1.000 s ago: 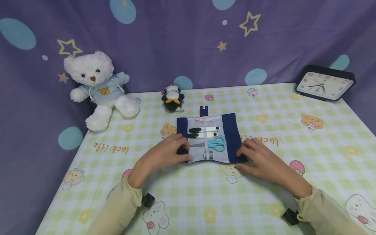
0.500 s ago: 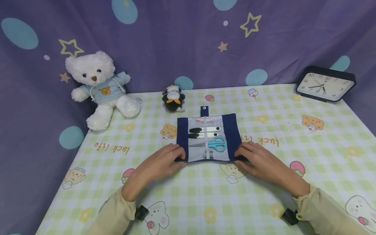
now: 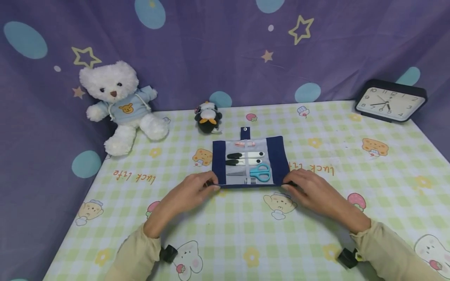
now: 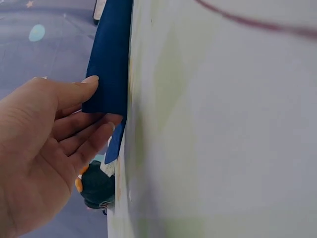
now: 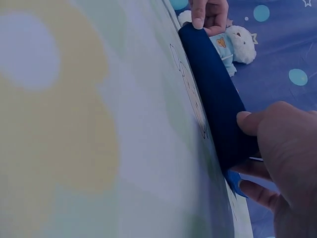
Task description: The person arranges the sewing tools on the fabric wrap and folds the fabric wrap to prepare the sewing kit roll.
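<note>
A navy fabric sewing kit case (image 3: 277, 160) lies unfolded on the table, its near edge lifted and bent upward. My left hand (image 3: 191, 191) pinches the near left corner between thumb and fingers; my right hand (image 3: 311, 191) pinches the near right corner. Both wrist views show the raised navy flap (image 4: 110, 59) with a thumb on its outer side. Inside the case, on grey lining, sit blue-handled scissors (image 3: 261, 172), two white-and-black tools (image 3: 254, 155) and a pink item (image 3: 242, 144). A small grey spool-like item (image 3: 251, 180) is partly hidden behind the lifted edge. A snap strap (image 3: 245, 133) points away from me.
A white teddy bear (image 3: 126, 105) in a blue hoodie sits at the back left. Near the back edge is a small penguin plush (image 3: 208, 118). A black-framed clock (image 3: 390, 100) stands at the back right. A checkered cloth (image 3: 225, 230) covers the table, against a purple curtain (image 3: 218, 50).
My left hand has moved down and left to the near left corner and grips it. The case's near edge has risen and folded away from me, partly covering the spool-like item.
</note>
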`<control>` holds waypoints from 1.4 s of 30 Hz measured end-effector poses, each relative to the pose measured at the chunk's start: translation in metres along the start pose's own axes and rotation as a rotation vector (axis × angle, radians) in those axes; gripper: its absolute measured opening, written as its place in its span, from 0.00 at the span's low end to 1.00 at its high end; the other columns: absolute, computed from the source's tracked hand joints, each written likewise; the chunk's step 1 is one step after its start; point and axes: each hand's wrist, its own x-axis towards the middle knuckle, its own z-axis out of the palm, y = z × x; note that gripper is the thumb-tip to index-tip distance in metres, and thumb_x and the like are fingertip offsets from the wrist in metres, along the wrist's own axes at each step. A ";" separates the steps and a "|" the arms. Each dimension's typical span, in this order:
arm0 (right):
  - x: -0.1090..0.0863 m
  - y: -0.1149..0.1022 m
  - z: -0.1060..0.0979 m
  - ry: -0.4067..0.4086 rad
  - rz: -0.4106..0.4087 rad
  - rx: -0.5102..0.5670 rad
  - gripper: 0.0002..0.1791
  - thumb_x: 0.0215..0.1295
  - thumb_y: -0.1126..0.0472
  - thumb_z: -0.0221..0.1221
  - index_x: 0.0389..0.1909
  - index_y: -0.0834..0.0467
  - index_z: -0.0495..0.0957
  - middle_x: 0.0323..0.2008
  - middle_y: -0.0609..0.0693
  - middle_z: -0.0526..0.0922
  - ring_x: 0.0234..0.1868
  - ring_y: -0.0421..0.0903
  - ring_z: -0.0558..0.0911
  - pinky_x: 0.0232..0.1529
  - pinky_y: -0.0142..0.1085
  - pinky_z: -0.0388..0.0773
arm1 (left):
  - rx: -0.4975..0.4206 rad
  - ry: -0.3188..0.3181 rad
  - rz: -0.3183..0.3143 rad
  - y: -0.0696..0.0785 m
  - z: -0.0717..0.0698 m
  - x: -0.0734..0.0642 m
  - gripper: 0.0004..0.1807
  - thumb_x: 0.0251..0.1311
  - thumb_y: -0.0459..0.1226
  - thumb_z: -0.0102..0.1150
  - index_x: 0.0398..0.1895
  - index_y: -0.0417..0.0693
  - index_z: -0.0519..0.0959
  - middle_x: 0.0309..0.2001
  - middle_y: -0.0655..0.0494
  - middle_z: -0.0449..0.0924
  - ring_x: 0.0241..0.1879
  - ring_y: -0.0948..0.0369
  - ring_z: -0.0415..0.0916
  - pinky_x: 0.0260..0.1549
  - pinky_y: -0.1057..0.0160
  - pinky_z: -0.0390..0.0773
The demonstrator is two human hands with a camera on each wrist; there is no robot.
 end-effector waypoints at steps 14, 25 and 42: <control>0.012 0.009 0.002 0.027 0.141 0.179 0.04 0.76 0.67 0.59 0.41 0.57 0.82 0.32 0.43 0.82 0.29 0.35 0.74 0.33 0.37 0.75 | -0.179 0.031 -0.183 -0.002 0.001 0.015 0.05 0.77 0.37 0.56 0.42 0.44 0.77 0.26 0.56 0.75 0.23 0.61 0.66 0.30 0.60 0.69; 0.025 0.010 0.010 0.051 0.316 0.217 0.04 0.80 0.63 0.55 0.41 0.59 0.75 0.25 0.43 0.71 0.25 0.40 0.69 0.30 0.38 0.70 | -0.185 0.050 -0.330 -0.001 0.001 0.028 0.10 0.80 0.40 0.51 0.41 0.42 0.74 0.27 0.53 0.70 0.23 0.58 0.63 0.30 0.58 0.65; 0.038 0.007 0.015 -0.002 0.520 0.150 0.04 0.77 0.61 0.58 0.43 0.59 0.77 0.21 0.46 0.74 0.21 0.44 0.71 0.26 0.41 0.67 | -0.072 0.163 -0.237 -0.004 0.012 0.039 0.08 0.72 0.33 0.57 0.49 0.40 0.73 0.33 0.48 0.77 0.34 0.52 0.74 0.37 0.53 0.73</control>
